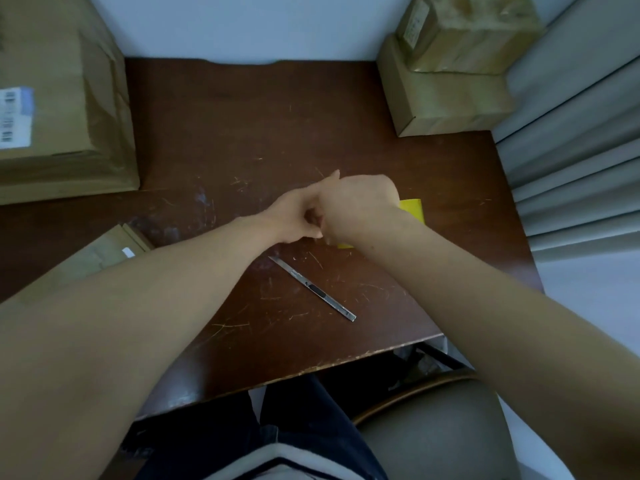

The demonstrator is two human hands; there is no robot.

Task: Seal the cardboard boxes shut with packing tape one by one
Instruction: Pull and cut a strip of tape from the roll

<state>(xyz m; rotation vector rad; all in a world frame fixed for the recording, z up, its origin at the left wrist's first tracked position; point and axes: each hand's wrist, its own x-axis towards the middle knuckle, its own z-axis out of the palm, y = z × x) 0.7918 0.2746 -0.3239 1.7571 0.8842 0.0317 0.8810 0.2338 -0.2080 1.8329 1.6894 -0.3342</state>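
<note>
Both hands meet mid-frame: my left hand [294, 218] is curled, my right hand [360, 206] hides most of a yellow item [412, 209]; what either grasps, I cannot tell. Cardboard boxes sit upper left [62, 98] and upper right [446, 95] on the scratched brown table [225, 133], with a utility knife [313, 289] below my hands.

We see a desk [242, 133] of dark brown wood, faintly glossy, its top scratched and its near edge chipped. The big box [62, 98] is matt brown cardboard, creased, with a paper label [14, 116]. The small box [467, 32] shines as if under clear tape. The knife [313, 289] is brushed metal with a black plastic slider. The curtain [571, 150] is matt grey cloth.
</note>
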